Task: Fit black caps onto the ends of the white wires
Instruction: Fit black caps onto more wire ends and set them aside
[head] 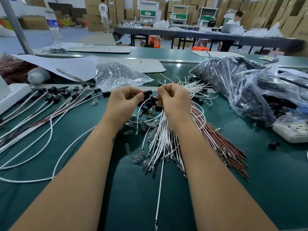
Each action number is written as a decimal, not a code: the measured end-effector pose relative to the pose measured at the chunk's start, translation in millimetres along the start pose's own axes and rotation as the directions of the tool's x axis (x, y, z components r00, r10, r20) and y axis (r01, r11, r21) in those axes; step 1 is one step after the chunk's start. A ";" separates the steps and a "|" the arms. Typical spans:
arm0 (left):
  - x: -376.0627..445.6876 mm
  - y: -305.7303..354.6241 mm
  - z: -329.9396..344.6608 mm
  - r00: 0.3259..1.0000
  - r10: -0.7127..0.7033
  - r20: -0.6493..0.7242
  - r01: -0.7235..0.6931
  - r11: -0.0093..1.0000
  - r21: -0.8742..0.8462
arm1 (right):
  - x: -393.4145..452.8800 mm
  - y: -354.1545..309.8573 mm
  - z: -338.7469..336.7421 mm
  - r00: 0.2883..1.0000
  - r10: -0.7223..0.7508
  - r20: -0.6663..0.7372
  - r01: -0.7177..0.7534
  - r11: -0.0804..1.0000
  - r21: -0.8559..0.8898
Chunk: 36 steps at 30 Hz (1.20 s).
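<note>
Now your left hand (126,99) pinches a black cap (147,92) lying sideways, its open end facing your right hand (173,99), which grips a white wire (159,189) just beside it above the worktop (250,189).

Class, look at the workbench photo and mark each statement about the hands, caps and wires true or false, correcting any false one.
1. The left hand pinches a black cap. True.
2. The right hand lies flat and open on the mat. False: it is raised, its fingers curled and pinching, apparently on a thin white wire that trails toward the viewer.
3. Wires already fitted with caps lie to the left of the hands. True.
4. The water bottle lies on its side. False: it stands upright at the far left.
5. The large clear bag of black parts sits to the left of the hands. False: it sits to their right.
</note>
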<state>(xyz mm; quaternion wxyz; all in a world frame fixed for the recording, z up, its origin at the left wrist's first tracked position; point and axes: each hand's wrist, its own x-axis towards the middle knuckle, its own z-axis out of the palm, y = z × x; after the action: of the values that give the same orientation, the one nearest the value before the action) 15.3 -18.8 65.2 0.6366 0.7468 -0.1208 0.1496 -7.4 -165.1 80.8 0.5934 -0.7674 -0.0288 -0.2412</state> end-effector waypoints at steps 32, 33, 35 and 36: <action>-5.5 7.2 -1.0 0.997 -0.006 0.071 0.013 0.995 -0.101 | 0.3 2.6 0.5 0.995 0.020 0.095 -0.025 0.998 0.050; -5.3 7.1 -0.9 0.998 -0.008 0.069 0.015 0.994 -0.105 | 0.1 2.2 0.5 0.995 0.025 0.098 -0.033 0.996 0.077; -5.2 6.6 -0.3 0.998 -0.005 0.061 0.012 0.994 -0.113 | -0.1 1.4 0.9 0.994 0.035 0.107 -0.049 0.989 0.137; -4.9 6.2 0.2 0.998 0.001 0.055 0.006 0.993 -0.115 | -0.2 1.0 1.3 0.992 0.046 0.119 -0.066 0.983 0.169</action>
<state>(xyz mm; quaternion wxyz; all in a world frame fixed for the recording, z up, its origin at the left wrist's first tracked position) 8.5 -20.0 68.9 0.6754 0.7127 -0.1458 0.1209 -6.9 -164.1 79.6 0.6615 -0.7262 -0.0619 -0.1767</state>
